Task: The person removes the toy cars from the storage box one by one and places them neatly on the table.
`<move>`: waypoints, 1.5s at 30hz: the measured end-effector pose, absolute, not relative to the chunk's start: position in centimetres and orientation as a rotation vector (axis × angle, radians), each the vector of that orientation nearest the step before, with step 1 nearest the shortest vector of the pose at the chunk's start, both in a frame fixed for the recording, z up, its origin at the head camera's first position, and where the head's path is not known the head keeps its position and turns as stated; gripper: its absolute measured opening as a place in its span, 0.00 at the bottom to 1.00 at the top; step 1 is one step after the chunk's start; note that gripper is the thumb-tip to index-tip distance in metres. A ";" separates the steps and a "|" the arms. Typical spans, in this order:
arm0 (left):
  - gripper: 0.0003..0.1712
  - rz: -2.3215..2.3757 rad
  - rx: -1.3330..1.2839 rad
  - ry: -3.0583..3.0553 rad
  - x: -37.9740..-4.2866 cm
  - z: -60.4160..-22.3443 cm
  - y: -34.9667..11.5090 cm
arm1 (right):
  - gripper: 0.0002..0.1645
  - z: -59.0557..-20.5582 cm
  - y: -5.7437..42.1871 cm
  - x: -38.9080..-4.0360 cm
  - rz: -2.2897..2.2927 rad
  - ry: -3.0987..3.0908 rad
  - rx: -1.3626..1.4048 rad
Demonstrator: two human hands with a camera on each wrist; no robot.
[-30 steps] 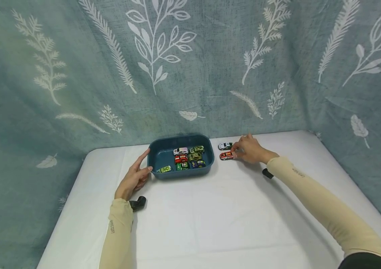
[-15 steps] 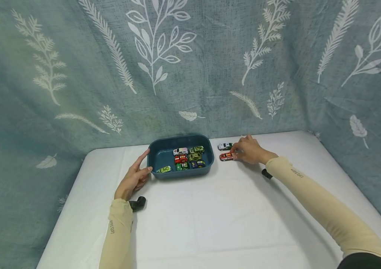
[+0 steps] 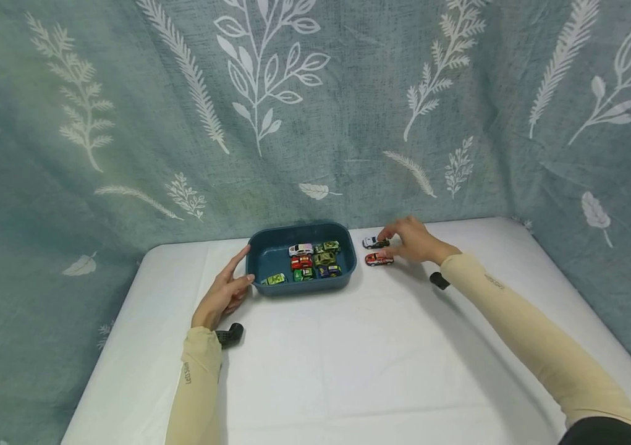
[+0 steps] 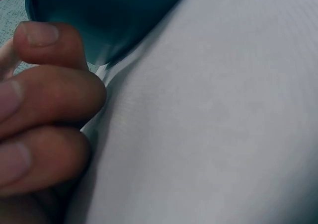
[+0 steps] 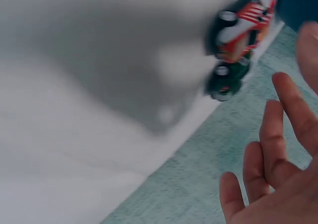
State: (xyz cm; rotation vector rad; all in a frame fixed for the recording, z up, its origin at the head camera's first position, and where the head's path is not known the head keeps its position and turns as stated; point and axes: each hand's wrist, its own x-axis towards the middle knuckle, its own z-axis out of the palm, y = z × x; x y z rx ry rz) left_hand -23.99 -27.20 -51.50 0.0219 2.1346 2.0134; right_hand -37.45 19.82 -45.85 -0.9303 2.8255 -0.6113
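My left hand [image 3: 222,296] is at the left end of a dark blue bin [image 3: 304,289]. Its straight index finger touches the bin's left side and its thumb the front left corner; the other fingers bend underneath, beside the bin [image 4: 107,40]. My right hand [image 3: 416,242], fingers spread, hovers by two toy cars on the cloth right of the bin. The thumb is close to a red toy car [image 3: 377,259], the index finger close to a white and dark green toy car [image 3: 373,243] behind it. The right wrist view shows the fingers apart from the red car [image 5: 248,28].
Inside the bin several toy cars sit in two columns on the right, with a white one [image 3: 301,250] at the back. A lime green car [image 3: 274,279] lies apart at the front left. A patterned curtain [image 3: 348,111] hangs behind the white-covered table [image 3: 326,364].
My right hand has let go of the red toy car, its fingers spreading and rising, the index finger shifting back toward the white car. The red car stays on the cloth. My left hand keeps its place.
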 end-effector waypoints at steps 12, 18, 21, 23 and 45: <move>0.43 2.013 0.034 2.132 -24.2 -51.4 -27.4 | 0.25 -43.1 14.1 -37.3 -0.749 2.852 -1.038; 0.43 2.012 0.025 2.139 -24.1 -51.4 -27.5 | 0.24 -41.4 10.0 -37.4 -0.678 2.773 -1.129; 0.43 2.020 0.027 2.134 -24.1 -51.3 -27.5 | 0.22 -40.6 7.7 -37.0 -0.615 2.722 -1.173; 0.43 2.024 0.026 2.128 -24.2 -51.3 -27.5 | 0.22 -40.5 6.2 -36.7 -0.556 2.700 -1.203; 0.41 2.039 0.014 2.104 -24.2 -51.7 -27.5 | 0.19 -42.3 -2.1 -34.9 -0.227 2.556 -1.355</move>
